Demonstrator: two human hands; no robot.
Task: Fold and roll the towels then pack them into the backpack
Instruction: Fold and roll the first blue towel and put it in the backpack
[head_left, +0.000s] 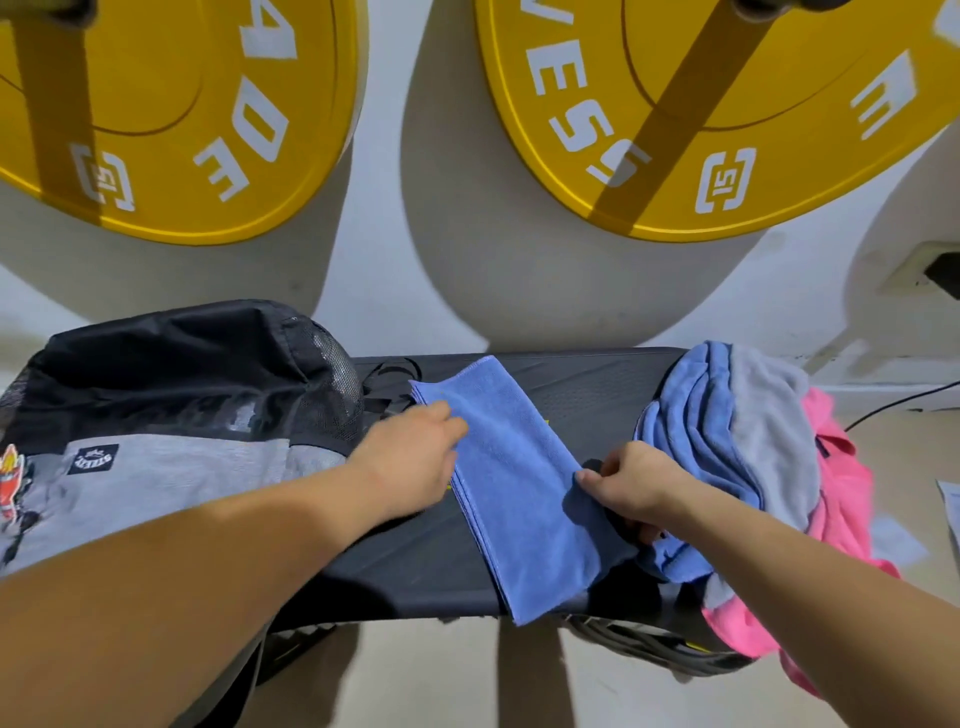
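I see the blue towel (519, 493) folded into a long strip across the middle of the black worktop (415, 561), its near end reaching just past the front edge. My left grip (410, 467) lies with loosely straight fingers on the strip's left edge, holding nothing. My right grip (636, 488) pinches the strip's right edge. The backpack (182, 415) fills the left of the frame, its strap (389, 384) just beside the towel's far corner. A pile of towels (727, 441), blue, grey and pink, crowds the right end, close against my right grip. Two yellow weight plates (156, 104) stand against the wall across the top of the frame.
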